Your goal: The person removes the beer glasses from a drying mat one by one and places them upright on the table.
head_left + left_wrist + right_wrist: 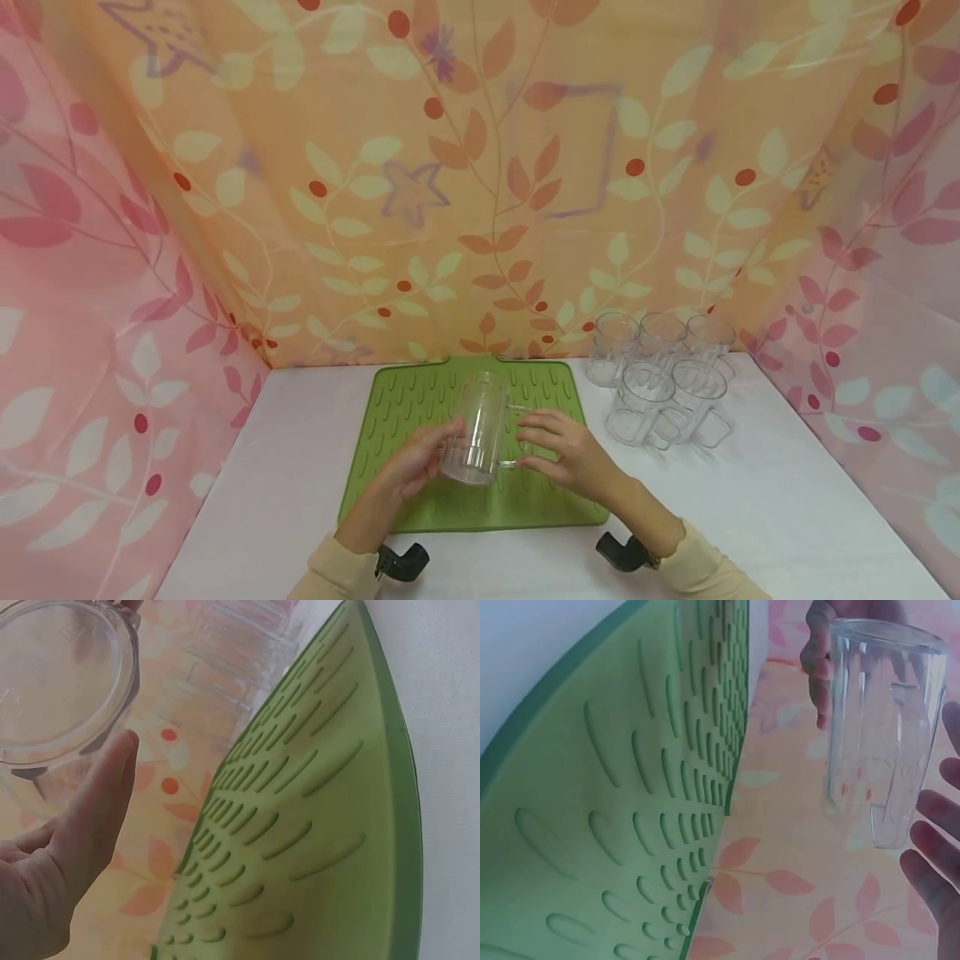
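Observation:
A clear mug [478, 429] is held tilted above the green ridged mat [405, 500], its lower end towards the person. My left hand [415, 461] grips its left side, the thumb along the wall. In the left wrist view, the mug's round base [60, 682] with faint embossed marks shows beside the left thumb. My right hand [566, 450] is at the mug's right, fingers spread and slightly bent near the handle [517, 462]. In the right wrist view, those fingertips [930, 802] stand a little apart from the handle.
Several more clear mugs [648, 387] stand grouped at the back right of the white table [750, 517]. Patterned cloth [480, 167] hangs behind the table and along both sides. A black curved wrist mount sits at each wrist, over the table's front part.

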### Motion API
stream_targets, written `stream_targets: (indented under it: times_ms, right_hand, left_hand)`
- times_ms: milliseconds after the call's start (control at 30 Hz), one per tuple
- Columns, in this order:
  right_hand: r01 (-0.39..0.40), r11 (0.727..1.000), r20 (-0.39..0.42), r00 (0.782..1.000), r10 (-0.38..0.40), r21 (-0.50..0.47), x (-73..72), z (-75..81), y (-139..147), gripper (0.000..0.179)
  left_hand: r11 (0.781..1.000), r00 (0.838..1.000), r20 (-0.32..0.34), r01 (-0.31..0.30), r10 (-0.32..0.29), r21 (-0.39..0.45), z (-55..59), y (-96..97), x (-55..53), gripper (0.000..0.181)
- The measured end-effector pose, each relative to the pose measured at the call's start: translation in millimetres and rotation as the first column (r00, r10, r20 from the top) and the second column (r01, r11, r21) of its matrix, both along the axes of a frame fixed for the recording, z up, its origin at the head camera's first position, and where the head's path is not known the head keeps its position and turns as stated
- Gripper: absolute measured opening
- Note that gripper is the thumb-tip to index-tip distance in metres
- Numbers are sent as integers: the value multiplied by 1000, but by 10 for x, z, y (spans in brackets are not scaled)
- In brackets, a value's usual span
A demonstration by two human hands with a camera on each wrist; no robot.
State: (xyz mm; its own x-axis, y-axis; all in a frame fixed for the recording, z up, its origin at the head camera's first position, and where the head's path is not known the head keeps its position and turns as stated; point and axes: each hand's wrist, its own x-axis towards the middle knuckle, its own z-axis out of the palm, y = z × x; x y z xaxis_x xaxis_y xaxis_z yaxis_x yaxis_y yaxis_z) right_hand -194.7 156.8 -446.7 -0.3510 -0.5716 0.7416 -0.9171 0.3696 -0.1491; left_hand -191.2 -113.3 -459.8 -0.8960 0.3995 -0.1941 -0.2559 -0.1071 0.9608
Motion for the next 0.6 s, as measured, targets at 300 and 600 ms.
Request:
stream_targets:
  times_ms: [300, 600]
  right_hand:
    - [-6, 996, 86, 996, 14, -86, -23, 61, 13, 36]
    - [59, 993, 242, 970, -34, -98, -12, 121, 83, 58]
  left_hand:
    - [983, 993, -35, -117, 113, -140, 19, 52, 47, 50]
    - [992, 993, -78, -95, 88, -87, 10, 66, 97, 62]
